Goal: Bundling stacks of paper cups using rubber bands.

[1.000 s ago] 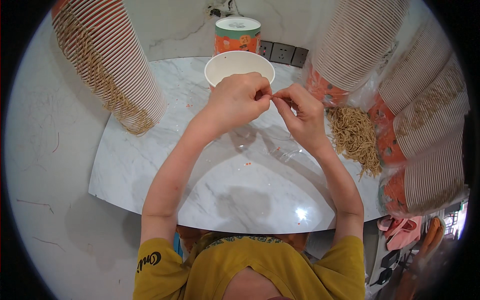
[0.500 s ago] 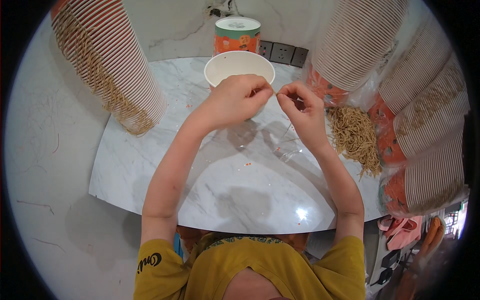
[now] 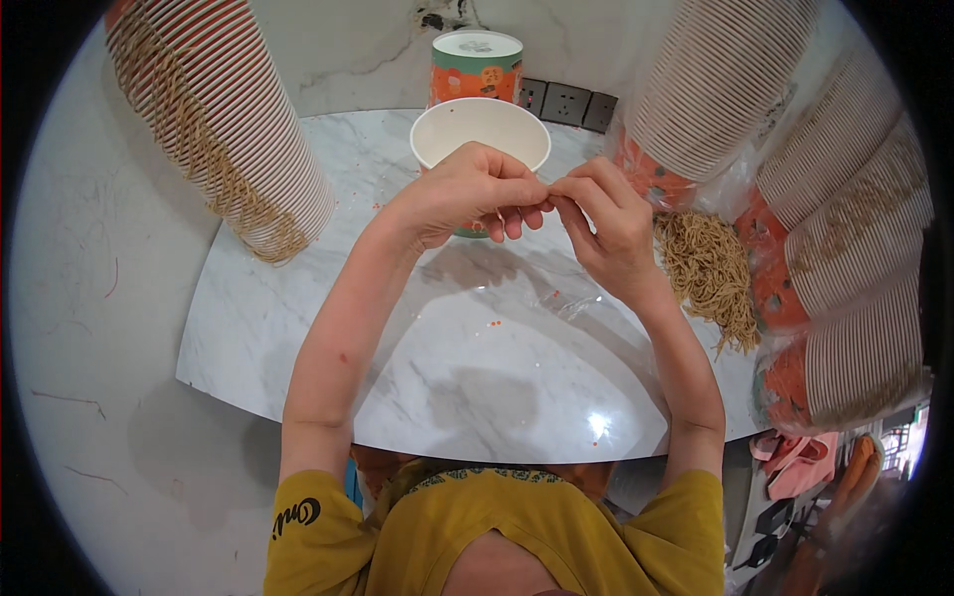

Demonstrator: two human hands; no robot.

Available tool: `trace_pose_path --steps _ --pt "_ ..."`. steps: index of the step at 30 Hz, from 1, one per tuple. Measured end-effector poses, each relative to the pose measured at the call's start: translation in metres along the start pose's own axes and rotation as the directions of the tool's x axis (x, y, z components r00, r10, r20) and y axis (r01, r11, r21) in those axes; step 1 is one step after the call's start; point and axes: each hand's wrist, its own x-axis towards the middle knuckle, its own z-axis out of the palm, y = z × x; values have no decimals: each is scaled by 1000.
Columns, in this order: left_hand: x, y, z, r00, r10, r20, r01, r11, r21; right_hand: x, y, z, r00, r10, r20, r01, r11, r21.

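Fingertips of the left hand (image 3: 475, 191) and right hand (image 3: 608, 221) meet in a pinching grip on something too small to identify, raised over the open paper cup (image 3: 480, 134). That cup stands on the marble desk (image 3: 477, 368), close below, so whatever drops would land inside it.

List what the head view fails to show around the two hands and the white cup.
- What the left hand and right hand pinch between them: too small, covered by the fingers.
- Inside bottom of the white cup: near rim hidden behind the left hand.
- Clear wrapper on the marble table: transparent, outline unclear.
- Cup stacks: tops cut by the picture's rim.
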Motion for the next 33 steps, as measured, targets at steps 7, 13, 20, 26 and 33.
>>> trace_pose_path --steps 7,13,20,26,33 --pt "4 -5 2 999 10 -34 -7 997 79 -3 -3 1 999 22 31 -21 999 -36" --pt "9 -16 8 968 201 -153 -123 904 410 -8 -3 3 991 108 81 -111 993 32" --pt "3 -11 19 866 448 -220 -168 677 716 -6 -5 7 922 372 110 -388 889 244" --pt "5 -19 26 805 573 -153 -154 451 879 -13 3 13 831 524 187 -554 749 363" --pt "10 -16 9 755 644 -127 -152 360 921 -19 9 22 637 705 312 -735 434 520"
